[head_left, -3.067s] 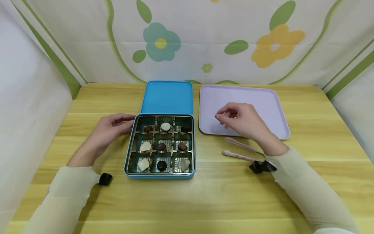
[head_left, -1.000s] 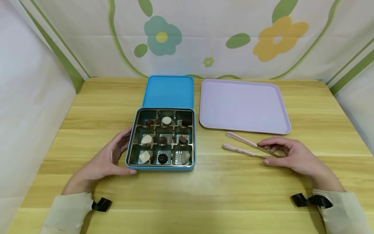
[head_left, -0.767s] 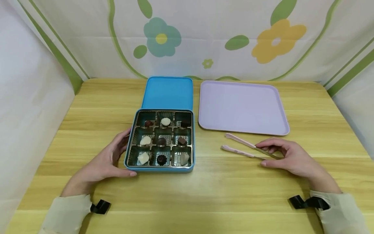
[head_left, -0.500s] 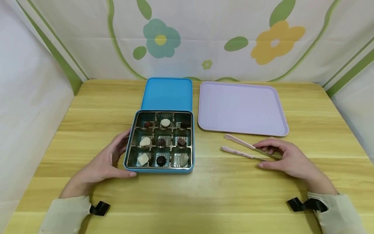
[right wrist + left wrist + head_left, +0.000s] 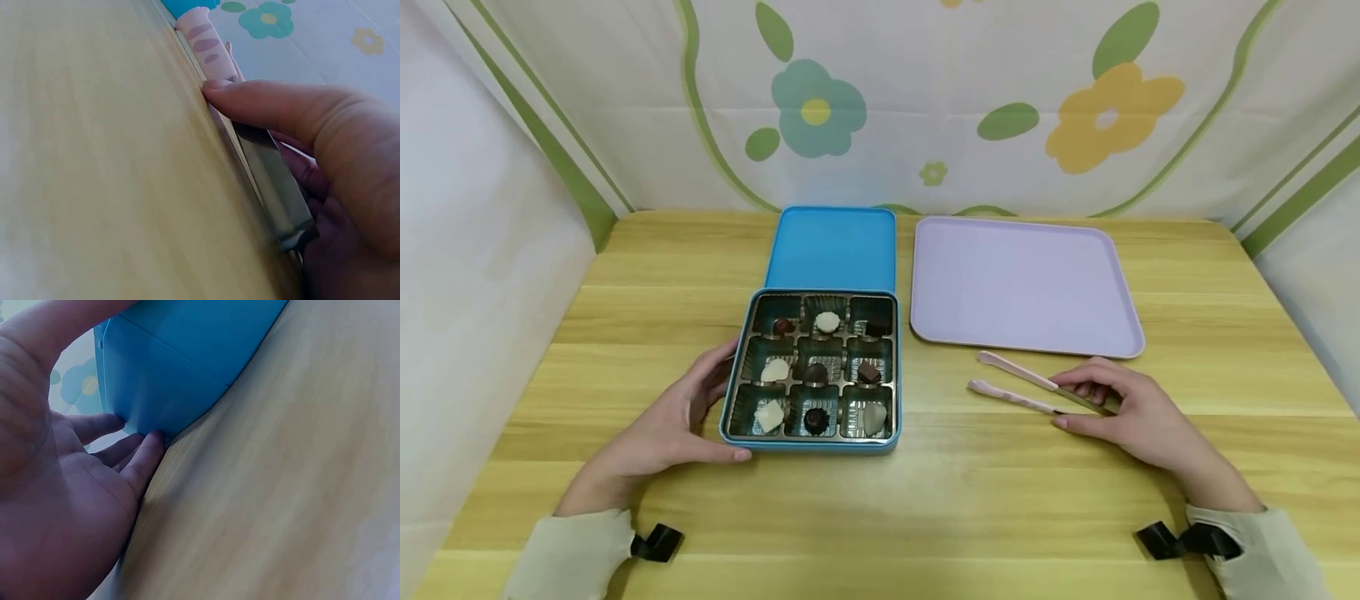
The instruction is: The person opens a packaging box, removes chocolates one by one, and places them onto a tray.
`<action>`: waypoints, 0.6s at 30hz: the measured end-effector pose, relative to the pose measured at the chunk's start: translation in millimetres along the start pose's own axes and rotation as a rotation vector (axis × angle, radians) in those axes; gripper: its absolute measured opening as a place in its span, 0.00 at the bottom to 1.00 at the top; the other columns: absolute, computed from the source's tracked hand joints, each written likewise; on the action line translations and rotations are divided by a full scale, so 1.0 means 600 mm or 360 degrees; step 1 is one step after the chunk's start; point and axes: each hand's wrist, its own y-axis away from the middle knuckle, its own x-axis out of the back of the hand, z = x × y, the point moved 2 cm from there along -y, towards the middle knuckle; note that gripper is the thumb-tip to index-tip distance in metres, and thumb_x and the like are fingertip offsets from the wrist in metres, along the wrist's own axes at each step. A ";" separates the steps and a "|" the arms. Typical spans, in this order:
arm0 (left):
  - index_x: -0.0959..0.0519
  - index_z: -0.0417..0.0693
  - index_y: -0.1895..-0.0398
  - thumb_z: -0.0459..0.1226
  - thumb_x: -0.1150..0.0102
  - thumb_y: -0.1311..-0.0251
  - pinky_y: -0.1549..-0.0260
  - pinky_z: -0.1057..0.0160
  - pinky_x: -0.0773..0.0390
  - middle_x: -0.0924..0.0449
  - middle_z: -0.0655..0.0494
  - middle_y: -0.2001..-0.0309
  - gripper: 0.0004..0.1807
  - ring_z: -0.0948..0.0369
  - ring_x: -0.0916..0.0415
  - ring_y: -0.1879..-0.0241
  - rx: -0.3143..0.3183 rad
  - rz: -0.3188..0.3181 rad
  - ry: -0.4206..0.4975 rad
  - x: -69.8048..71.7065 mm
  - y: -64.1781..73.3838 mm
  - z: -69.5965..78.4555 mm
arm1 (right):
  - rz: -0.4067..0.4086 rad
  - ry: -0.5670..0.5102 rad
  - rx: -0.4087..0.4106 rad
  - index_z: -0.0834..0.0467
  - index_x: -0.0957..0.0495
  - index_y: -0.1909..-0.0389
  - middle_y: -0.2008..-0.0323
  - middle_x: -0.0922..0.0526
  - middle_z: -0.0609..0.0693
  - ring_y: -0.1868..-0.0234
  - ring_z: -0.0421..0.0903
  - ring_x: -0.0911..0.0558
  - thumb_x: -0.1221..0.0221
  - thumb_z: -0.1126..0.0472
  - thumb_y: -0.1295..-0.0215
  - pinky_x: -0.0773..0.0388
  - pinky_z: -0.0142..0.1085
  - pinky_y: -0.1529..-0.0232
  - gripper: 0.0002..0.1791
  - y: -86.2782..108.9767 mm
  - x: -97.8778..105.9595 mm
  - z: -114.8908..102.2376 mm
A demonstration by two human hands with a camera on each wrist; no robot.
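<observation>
An open blue tin (image 5: 811, 447) has a tray of compartments, each bearing one white, brown or dark chocolate (image 5: 816, 420). My left hand (image 5: 662, 425) holds the tin's near left corner, thumb along the front and fingers against the left side. In the left wrist view, fingertips (image 5: 150, 447) meet the tin's blue wall (image 5: 169, 375) low down. Right of the tin lie small tongs (image 5: 1015, 371) with pink tips and metal arms, spread apart. My right hand (image 5: 1131, 412) holds their metal arms between thumb and fingers; the thumb (image 5: 269, 106) lies along one arm in the right wrist view.
The tin's blue lid (image 5: 832, 247) lies behind it. A lilac tray (image 5: 1022, 287) rests at the back right, just beyond the tongs. Flowered cloth (image 5: 925, 125) hangs behind the wooden table (image 5: 925, 517).
My right hand has come from over the lilac tray down to the tongs and taken hold of them. My left hand has shifted nearer, its thumb now at the tin's front.
</observation>
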 end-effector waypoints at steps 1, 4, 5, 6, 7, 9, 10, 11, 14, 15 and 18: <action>0.56 0.55 0.10 0.20 0.20 0.54 0.29 0.80 0.37 0.54 0.41 0.14 0.72 0.72 0.38 0.23 0.0001 0.0002 0.0002 0.000 0.000 -0.001 | 0.0008 0.0001 -0.0012 0.46 0.11 0.46 0.61 0.17 0.43 0.63 0.39 0.24 0.18 0.66 0.48 0.28 0.30 0.64 0.27 0.001 0.000 0.000; 0.56 0.55 0.10 0.20 0.19 0.54 0.29 0.80 0.36 0.51 0.40 0.15 0.72 0.72 0.37 0.24 0.0002 0.0012 -0.0008 0.000 0.001 -0.002 | 0.0007 0.0003 -0.0033 0.46 0.11 0.47 0.60 0.17 0.43 0.63 0.39 0.24 0.18 0.65 0.46 0.26 0.29 0.65 0.26 0.003 0.000 0.002; 0.55 0.55 0.10 0.20 0.19 0.54 0.29 0.80 0.36 0.50 0.40 0.15 0.72 0.71 0.37 0.24 -0.0001 0.0015 -0.0014 0.000 0.000 -0.002 | 0.0005 -0.0002 -0.0040 0.46 0.11 0.47 0.60 0.17 0.43 0.63 0.39 0.23 0.18 0.65 0.46 0.26 0.29 0.65 0.26 0.003 0.000 0.002; 0.55 0.55 0.10 0.20 0.19 0.55 0.29 0.80 0.36 0.49 0.40 0.16 0.72 0.71 0.37 0.24 -0.0006 0.0017 -0.0022 0.000 0.000 -0.002 | -0.0003 -0.0003 -0.0042 0.46 0.11 0.47 0.60 0.17 0.42 0.62 0.39 0.23 0.19 0.65 0.45 0.26 0.29 0.65 0.25 0.004 0.001 0.002; 0.55 0.55 0.10 0.20 0.19 0.55 0.29 0.80 0.36 0.49 0.39 0.16 0.72 0.70 0.37 0.24 -0.0010 0.0020 -0.0029 0.000 0.000 -0.002 | -0.0012 0.0001 -0.0039 0.46 0.12 0.46 0.59 0.17 0.42 0.62 0.39 0.23 0.19 0.65 0.44 0.26 0.30 0.65 0.25 0.004 0.002 0.002; 0.54 0.55 0.10 0.20 0.19 0.55 0.29 0.80 0.36 0.47 0.39 0.17 0.72 0.69 0.37 0.24 -0.0015 0.0024 -0.0042 0.000 -0.001 -0.001 | -0.0023 0.0003 -0.0037 0.46 0.12 0.46 0.59 0.17 0.42 0.62 0.39 0.24 0.19 0.65 0.44 0.26 0.30 0.65 0.24 0.004 0.002 0.002; 0.54 0.55 0.10 0.20 0.18 0.55 0.29 0.80 0.36 0.47 0.40 0.17 0.72 0.69 0.37 0.24 -0.0015 0.0027 -0.0046 0.000 -0.001 -0.001 | -0.0025 0.0001 -0.0039 0.46 0.12 0.46 0.60 0.17 0.43 0.62 0.39 0.24 0.19 0.65 0.44 0.26 0.30 0.65 0.24 0.003 0.002 0.002; 0.54 0.55 0.10 0.20 0.18 0.55 0.29 0.80 0.36 0.47 0.40 0.17 0.72 0.68 0.37 0.24 -0.0016 0.0031 -0.0050 0.000 0.000 -0.001 | -0.0026 -0.0001 -0.0042 0.46 0.12 0.47 0.60 0.17 0.43 0.62 0.39 0.24 0.19 0.65 0.44 0.26 0.30 0.65 0.24 0.003 0.002 0.001; 0.54 0.55 0.10 0.21 0.18 0.55 0.29 0.80 0.35 0.47 0.39 0.17 0.72 0.69 0.37 0.24 -0.0006 0.0035 -0.0051 0.000 0.001 0.000 | -0.0024 -0.0006 -0.0056 0.45 0.11 0.47 0.61 0.18 0.43 0.63 0.40 0.24 0.19 0.64 0.44 0.27 0.31 0.65 0.24 0.001 0.001 0.000; 0.54 0.55 0.10 0.21 0.18 0.55 0.29 0.80 0.35 0.48 0.38 0.17 0.72 0.69 0.37 0.24 -0.0001 0.0034 -0.0050 0.000 0.002 0.001 | -0.0022 -0.0011 -0.0058 0.45 0.11 0.47 0.61 0.18 0.44 0.63 0.40 0.25 0.19 0.64 0.44 0.27 0.31 0.65 0.24 0.001 0.001 0.000; 0.54 0.55 0.10 0.21 0.18 0.54 0.29 0.80 0.36 0.48 0.38 0.17 0.72 0.71 0.37 0.24 0.0006 0.0031 -0.0042 -0.001 0.002 0.002 | -0.0022 -0.0027 -0.0044 0.46 0.11 0.47 0.61 0.18 0.44 0.64 0.40 0.25 0.19 0.64 0.45 0.28 0.32 0.65 0.25 0.000 0.001 0.000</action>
